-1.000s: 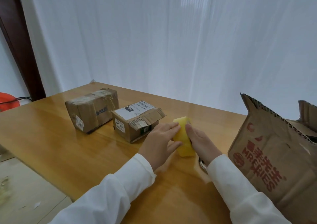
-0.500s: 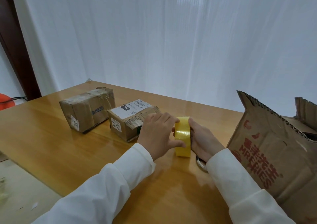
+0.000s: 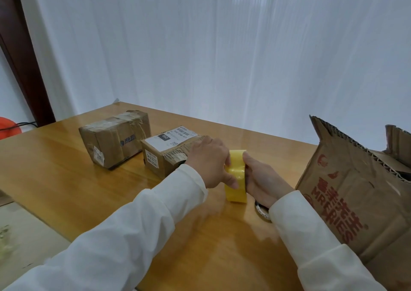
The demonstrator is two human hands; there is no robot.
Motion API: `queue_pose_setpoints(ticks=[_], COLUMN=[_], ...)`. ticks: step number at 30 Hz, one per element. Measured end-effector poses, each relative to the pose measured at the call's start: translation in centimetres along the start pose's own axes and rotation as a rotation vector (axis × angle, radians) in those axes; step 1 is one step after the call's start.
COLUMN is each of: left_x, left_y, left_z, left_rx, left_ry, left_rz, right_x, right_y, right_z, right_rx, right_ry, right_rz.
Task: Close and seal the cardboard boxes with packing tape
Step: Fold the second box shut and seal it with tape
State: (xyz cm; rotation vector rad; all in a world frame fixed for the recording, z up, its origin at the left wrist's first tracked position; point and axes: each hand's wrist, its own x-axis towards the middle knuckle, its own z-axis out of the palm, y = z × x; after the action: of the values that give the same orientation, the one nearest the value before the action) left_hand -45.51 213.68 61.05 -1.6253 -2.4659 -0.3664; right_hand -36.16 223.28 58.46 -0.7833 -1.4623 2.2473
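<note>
A yellow roll of packing tape (image 3: 236, 175) stands on edge on the wooden table (image 3: 66, 179). My left hand (image 3: 209, 161) grips its left side, thumb on the tape's outer face. My right hand (image 3: 262, 179) grips its right side, fingers curled round the roll. Behind my left hand sits a small cardboard box with a white shipping label (image 3: 162, 152), its torn flap partly hidden. A second small box wrapped in tape (image 3: 113, 139) stands further left. A large cardboard box with red lettering (image 3: 355, 192) stands at the right, flaps up.
A second roll or round object (image 3: 262, 212) lies on the table under my right wrist, mostly hidden. White curtains hang behind the table. The table's left edge drops to the floor. An orange object (image 3: 9, 127) sits at the far left.
The tape roll has turned from tilted to upright on its edge. My left hand has closed further round its left side. The view has shifted slightly.
</note>
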Motion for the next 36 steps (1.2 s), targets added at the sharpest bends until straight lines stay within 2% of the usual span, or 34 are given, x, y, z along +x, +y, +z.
queue_pose_setpoints(ticks=[4, 10, 16, 21, 29, 36], left_x=[-1.5, -0.9, -1.5, -0.9, 0.1, 0.9], left_y=[0.5, -0.5, -0.2, -0.8, -0.7, -0.6], left_z=[1.4, 0.0, 0.0, 0.0, 0.0, -0.1], left_rx=[-0.061, 0.120, 0.094, 0.017, -0.013, -0.108], left_ry=[0.122, 0.101, 0.201, 0.126, 0.149, 0.002], left_rz=[0.063, 0.116, 0.124, 0.104, 0.126, 0.059], right_x=[-0.2, -0.1, -0.2, -0.2, -0.6, -0.5], right_y=[-0.4, 0.0, 0.2, 0.0, -0.3, -0.3], right_z=[-0.7, -0.4, -0.2, -0.4, -0.6, -0.5], right_rx=[0.060, 0.023, 0.057, 0.055, 0.112, 0.100], right_ry=[-0.003, -0.048, -0.017, -0.030, -0.013, -0.008], right_rz=[0.009, 0.034, 0.025, 0.040, 0.033, 0.035])
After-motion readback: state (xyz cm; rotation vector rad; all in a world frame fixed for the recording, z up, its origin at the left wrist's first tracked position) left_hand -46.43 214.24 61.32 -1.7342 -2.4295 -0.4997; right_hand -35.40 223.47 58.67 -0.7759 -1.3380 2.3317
